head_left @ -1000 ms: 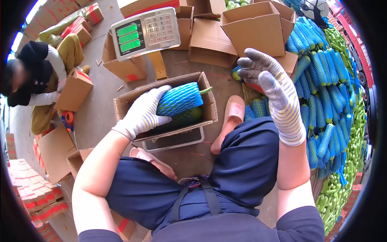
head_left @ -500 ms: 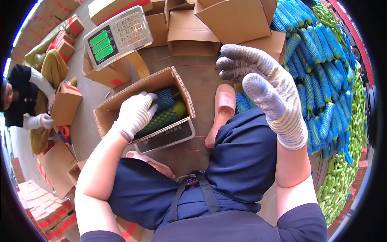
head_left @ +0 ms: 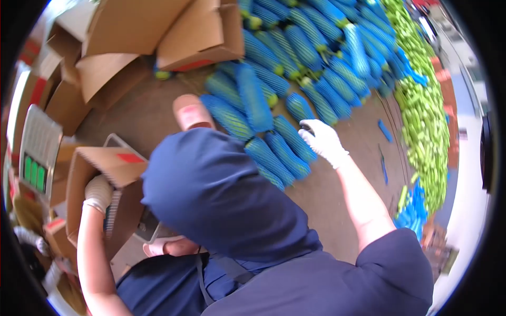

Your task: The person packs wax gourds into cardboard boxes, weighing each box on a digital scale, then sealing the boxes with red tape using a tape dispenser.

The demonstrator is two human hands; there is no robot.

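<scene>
My left hand [head_left: 99, 194], in a striped glove, reaches inside an open cardboard box [head_left: 126, 168] at the left; its fingers are hidden and blurred. My right hand [head_left: 322, 141], in a pale glove, is at the right edge of a group of green vegetables in blue net sleeves [head_left: 287, 158]. Its fingers are bent and partly apart, by the end of one netted vegetable, and nothing shows in its grip. More netted vegetables [head_left: 305, 47] lie piled above it on the floor.
A scale display [head_left: 36, 152] stands beside the box. Empty cartons [head_left: 200, 37] are at the upper left. Bare green vegetables [head_left: 424, 121] form a long heap at the right. Blue netting [head_left: 414, 213] lies at the lower right. A co-worker's gloved hand [head_left: 31, 239] shows at the far left.
The view has turned right, so the box and scale appear farther left. My right hand has gone from raised to low beside the netted vegetables. My left hand is still in the box.
</scene>
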